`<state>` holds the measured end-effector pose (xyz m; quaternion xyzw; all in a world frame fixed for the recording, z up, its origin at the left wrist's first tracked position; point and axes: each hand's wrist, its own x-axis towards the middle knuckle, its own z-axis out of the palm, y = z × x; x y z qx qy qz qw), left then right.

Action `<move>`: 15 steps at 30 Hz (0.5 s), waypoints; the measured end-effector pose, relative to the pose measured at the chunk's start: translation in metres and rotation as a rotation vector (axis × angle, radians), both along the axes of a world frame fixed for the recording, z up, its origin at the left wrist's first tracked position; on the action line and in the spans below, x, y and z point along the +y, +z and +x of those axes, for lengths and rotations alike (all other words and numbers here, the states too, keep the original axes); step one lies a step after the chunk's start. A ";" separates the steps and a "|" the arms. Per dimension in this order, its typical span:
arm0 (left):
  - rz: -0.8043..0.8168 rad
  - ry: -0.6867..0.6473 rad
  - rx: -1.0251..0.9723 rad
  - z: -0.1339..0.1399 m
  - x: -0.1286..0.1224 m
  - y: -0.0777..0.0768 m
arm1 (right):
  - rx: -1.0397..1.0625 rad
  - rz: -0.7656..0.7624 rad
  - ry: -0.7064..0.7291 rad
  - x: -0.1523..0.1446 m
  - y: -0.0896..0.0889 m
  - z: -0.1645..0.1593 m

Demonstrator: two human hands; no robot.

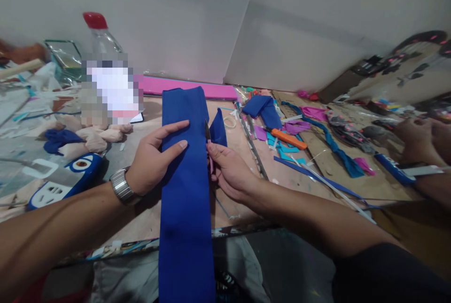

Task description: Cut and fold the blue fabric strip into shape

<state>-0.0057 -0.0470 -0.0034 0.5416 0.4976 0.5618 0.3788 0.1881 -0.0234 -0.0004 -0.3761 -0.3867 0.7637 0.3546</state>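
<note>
A long folded strip of blue fabric [185, 228] runs from the worktable over its front edge. My left hand [151, 157] grips its left side, thumb and forefinger on top; the other fingers are hidden, apparently underneath. At the right edge of the strip, my right hand [229, 171] is closed round the pink handles of a pair of scissors [211, 164]. The dark blades point away from me and meet the fabric edge. Just right of the blades a blue fabric flap [218, 129] stands up; whether it is still joined to the strip I cannot tell.
An orange cutter [289, 138] lies among fabric scraps on the right. Behind the strip is a pink sheet [186, 88]. A red-capped bottle [95, 21] and a blurred-out phone [116, 91] stand at the left. Another person's hands [419, 136] are at far right.
</note>
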 end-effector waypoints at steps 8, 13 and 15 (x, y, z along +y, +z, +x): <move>0.000 -0.003 0.002 0.000 0.000 0.000 | -0.019 0.007 -0.017 0.000 -0.002 -0.001; -0.006 -0.005 0.004 -0.001 0.000 0.000 | -0.025 0.011 -0.023 0.000 -0.003 0.000; -0.002 -0.003 0.008 -0.001 0.000 -0.001 | -0.029 0.013 -0.023 0.000 -0.003 0.000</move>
